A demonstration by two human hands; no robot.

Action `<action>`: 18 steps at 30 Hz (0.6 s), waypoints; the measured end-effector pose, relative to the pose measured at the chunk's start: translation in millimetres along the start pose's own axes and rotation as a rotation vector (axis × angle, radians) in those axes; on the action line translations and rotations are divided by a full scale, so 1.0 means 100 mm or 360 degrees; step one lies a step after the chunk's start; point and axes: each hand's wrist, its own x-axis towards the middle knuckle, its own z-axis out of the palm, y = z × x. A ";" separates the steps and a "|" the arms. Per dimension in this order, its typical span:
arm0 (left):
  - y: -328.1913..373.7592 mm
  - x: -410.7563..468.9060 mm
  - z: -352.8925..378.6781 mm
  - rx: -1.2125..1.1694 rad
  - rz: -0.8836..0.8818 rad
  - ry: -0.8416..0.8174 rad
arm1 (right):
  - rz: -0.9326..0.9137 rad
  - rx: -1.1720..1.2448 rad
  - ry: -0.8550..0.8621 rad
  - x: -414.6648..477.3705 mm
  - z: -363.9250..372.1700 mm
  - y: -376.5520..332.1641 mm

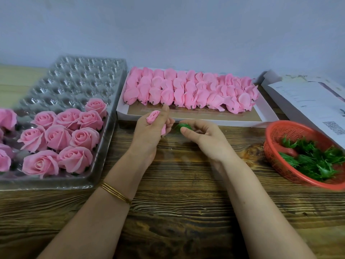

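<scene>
While our left hand (149,133) grips the pink rose bud (153,116), bloom up-left and base toward the right, the fingers (186,130) of our right hand (207,140) pinch the green calyx (183,126) just beside that base.

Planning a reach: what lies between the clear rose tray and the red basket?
Head view: left hand holding a pink rosebud, right hand pinching a green calyx, above wooden table.

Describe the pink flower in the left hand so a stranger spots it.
Find the long white box of pink petal bundles on the table. At its near rim the left hand grips a small pink bud. It alone is tightly furled and held, unlike the open roses in the clear tray.
</scene>
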 end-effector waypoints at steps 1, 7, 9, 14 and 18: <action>0.00 0.00 0.00 -0.0009 0.0000 0.0004 | 0.0022 0.0036 -0.0025 0.00 0.00 0.01; 0.05 -0.02 0.00 -0.0198 -0.0064 -0.0024 | 0.0245 0.0397 -0.0119 0.02 0.03 -0.01; 0.06 -0.02 0.00 -0.0251 -0.0094 -0.0013 | 0.0301 0.0536 -0.0174 0.02 0.03 -0.01; 0.06 -0.01 -0.01 -0.0274 -0.0096 -0.0009 | 0.0387 0.0768 -0.0277 0.00 0.03 -0.03; 0.06 -0.01 -0.01 -0.0218 -0.0075 -0.0022 | 0.0407 0.0817 -0.0280 -0.02 0.09 -0.02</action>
